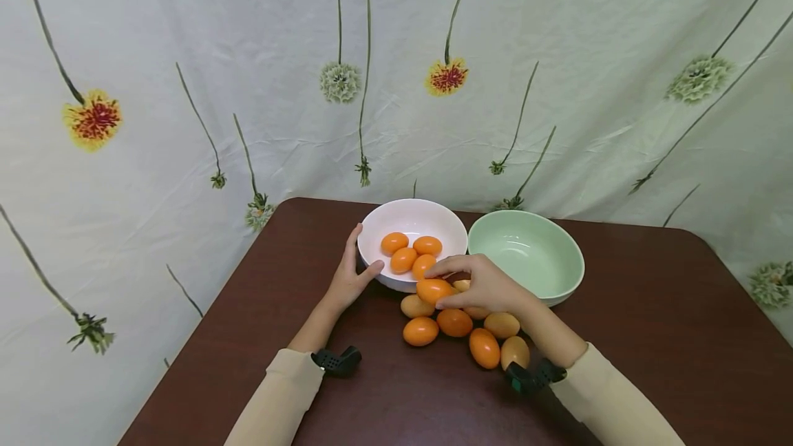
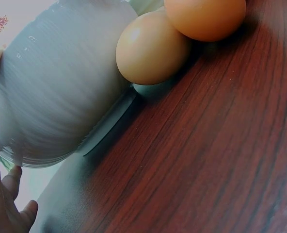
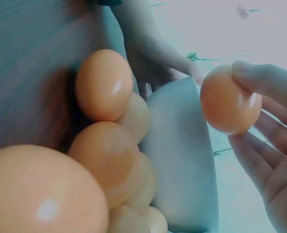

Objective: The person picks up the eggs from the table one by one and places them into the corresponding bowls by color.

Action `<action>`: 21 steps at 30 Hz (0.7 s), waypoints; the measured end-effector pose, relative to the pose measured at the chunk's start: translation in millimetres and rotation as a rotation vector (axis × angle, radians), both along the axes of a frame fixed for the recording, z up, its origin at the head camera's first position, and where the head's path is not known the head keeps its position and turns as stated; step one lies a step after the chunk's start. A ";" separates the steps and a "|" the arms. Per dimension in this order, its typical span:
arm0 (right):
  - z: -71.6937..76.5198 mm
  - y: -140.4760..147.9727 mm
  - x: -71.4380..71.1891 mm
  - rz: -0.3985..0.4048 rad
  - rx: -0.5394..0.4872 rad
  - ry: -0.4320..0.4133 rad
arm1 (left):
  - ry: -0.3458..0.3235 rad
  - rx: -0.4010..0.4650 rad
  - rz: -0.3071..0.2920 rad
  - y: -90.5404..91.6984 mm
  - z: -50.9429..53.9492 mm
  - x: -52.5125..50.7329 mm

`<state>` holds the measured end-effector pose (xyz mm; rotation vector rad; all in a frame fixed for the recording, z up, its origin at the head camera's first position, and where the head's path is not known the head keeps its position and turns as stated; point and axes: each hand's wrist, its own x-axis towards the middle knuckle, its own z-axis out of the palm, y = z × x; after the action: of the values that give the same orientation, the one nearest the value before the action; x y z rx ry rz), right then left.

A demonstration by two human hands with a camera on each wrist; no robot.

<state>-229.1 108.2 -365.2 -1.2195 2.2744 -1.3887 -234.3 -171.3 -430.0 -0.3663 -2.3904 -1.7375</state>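
My left hand (image 1: pixel 347 281) rests against the left side of a white bowl (image 1: pixel 455 229), thumb and fingers spread along its rim. Several orange eggs (image 1: pixel 394 243) lie inside the bowl. In my right hand (image 1: pixel 483 284), thumb and fingertips pinch another orange egg (image 1: pixel 435 290) just over the bowl's near rim; the right wrist view shows this egg (image 3: pixel 228 99) raised off the table. Beneath and beside that hand, orange eggs (image 1: pixel 420 331) and tan eggs (image 1: pixel 502 325) lie grouped on the table, some partly hidden by the hand.
A green bowl (image 1: pixel 573 253) stands right of the white bowl, with no eggs visible inside. Both are toward the back of the dark wooden table (image 1: pixel 650 322). Behind it hangs a light cloth (image 1: pixel 279 88) printed with flowers.
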 end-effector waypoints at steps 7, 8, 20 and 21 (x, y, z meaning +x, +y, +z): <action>2.4 -7.9 -10.9 -0.029 -0.054 -0.020 | -0.003 0.004 -0.001 -0.3 1.1 1.3; 3.0 -9.2 -12.2 -0.039 -0.058 -0.030 | -0.004 0.005 0.000 -0.2 1.4 1.6; -2.4 -25.1 -30.0 -0.147 -0.055 -0.083 | -0.012 0.000 0.005 0.1 0.5 0.3; -3.2 -26.1 -31.4 -0.149 -0.054 -0.083 | -0.012 -0.001 0.004 0.1 0.5 0.0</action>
<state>-260.5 82.2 -368.5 -1.0045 2.3255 -1.5309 -234.3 -171.2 -429.5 -0.3520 -2.3991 -1.7420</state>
